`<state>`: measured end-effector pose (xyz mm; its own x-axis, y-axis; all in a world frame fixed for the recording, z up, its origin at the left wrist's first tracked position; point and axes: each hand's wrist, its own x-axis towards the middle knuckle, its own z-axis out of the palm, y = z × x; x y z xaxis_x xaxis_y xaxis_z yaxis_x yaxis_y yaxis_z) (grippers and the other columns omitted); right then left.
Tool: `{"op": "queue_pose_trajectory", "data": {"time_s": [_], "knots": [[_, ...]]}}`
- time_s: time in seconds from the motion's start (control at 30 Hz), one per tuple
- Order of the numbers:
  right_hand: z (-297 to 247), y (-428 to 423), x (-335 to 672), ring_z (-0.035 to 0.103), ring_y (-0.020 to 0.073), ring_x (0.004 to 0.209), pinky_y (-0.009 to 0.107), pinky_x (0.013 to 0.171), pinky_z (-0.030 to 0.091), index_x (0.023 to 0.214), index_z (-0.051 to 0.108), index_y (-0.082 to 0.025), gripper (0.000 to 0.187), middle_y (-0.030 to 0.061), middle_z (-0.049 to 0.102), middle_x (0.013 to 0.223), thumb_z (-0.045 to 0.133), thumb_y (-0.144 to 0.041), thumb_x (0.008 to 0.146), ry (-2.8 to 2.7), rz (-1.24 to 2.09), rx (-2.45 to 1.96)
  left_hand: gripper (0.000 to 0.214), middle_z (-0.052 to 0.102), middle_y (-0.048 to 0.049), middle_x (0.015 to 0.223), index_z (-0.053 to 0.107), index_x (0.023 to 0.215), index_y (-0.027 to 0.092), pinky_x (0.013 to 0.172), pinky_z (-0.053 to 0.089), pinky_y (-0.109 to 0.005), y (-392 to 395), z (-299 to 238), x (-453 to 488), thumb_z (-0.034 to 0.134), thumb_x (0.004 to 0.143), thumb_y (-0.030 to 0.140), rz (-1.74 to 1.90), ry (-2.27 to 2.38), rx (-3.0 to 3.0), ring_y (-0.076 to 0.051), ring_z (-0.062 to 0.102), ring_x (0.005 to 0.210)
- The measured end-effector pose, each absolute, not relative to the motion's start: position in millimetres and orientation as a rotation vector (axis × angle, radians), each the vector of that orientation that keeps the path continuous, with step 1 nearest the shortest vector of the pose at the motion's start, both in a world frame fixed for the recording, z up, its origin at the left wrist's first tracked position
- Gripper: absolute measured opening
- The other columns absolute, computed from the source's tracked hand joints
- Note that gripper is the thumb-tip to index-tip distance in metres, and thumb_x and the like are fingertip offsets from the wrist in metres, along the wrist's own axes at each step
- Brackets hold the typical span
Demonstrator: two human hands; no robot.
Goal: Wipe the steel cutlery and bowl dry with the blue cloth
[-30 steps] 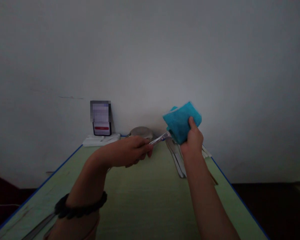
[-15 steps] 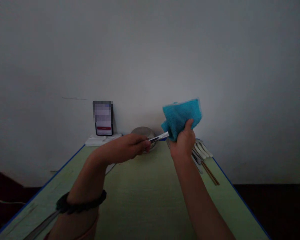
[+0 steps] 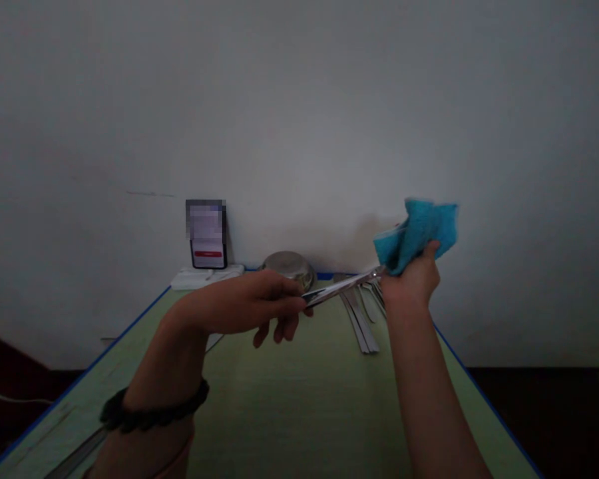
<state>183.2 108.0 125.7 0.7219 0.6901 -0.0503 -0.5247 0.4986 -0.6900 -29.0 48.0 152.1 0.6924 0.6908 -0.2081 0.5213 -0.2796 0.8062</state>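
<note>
My left hand [image 3: 259, 303] pinches one end of a long, shiny metal utensil [image 3: 342, 287] between thumb and forefinger; the other fingers hang loosely below. Two narrow arms with a dark gap make it look like tongs, though its exact kind is unclear. Its far end reaches up to the right and meets the blue cloth [image 3: 419, 233]. My right hand [image 3: 413, 276] is closed around this bunched cloth, thumb on top. Whether the right fingers also grip the utensil's end is hidden. Beneath it, several pieces of flat metal cutlery [image 3: 360, 322] lie on the table.
A round metal bowl or lid [image 3: 287, 265] sits by the wall behind my left hand. A phone [image 3: 208, 234] leans upright on a white base [image 3: 187, 278] at the back left. The green table [image 3: 299, 412] has blue edges. Another long metal item [image 3: 77, 454] lies front left.
My right hand has moved right with the blue cloth, exposing more of the metal utensil. My left hand has shifted slightly right and its lower fingers have loosened. Cutlery beneath is now uncovered.
</note>
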Motion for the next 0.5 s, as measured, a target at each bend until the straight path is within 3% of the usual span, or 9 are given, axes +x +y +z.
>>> {"op": "queue_pose_trajectory", "data": {"time_s": [0.2, 0.33, 0.5], "knots": [[128.9, 98.7, 162.5, 0.064, 0.0138, 0.082, 0.028, 0.066, 0.053, 0.097, 0.056, -0.017, 0.037, 0.0034, 0.066, 0.091, 0.036, -0.045, 0.084, -0.292, 0.774, -0.749, 0.026, 0.066, -0.0051, 0.075, 0.055, 0.079, 0.014, 0.046, 0.051, -0.022, 54.3, 145.3, -13.6, 0.041, 0.086, 0.034, 0.366, 0.93, 1.996, -0.013, 0.06, 0.057], [121.1, 91.7, 128.4, 0.064, 0.0151, 0.076, 0.028, 0.064, 0.052, 0.097, 0.057, -0.016, 0.041, 0.0046, 0.067, 0.089, 0.044, -0.05, 0.078, -0.439, 0.795, -0.732, 0.028, 0.065, -0.0056, 0.073, 0.054, 0.076, 0.013, 0.045, 0.05, -0.022, 61.9, 137.3, 5.3, 0.037, 0.087, 0.032, 0.541, 0.955, 2.064, -0.012, 0.06, 0.052], [102.0, 86.8, 99.9, 0.057, 0.0107, 0.054, 0.021, 0.048, 0.045, 0.08, 0.06, -0.014, 0.043, -0.0002, 0.062, 0.061, 0.049, -0.056, 0.073, -0.676, 0.952, -0.817, 0.021, 0.059, -0.0004, 0.054, 0.05, 0.06, 0.015, 0.046, 0.047, -0.021, 67.1, 134.2, 9.8, 0.038, 0.077, 0.017, 0.898, 1.227, 2.104, -0.012, 0.057, 0.046]]}}
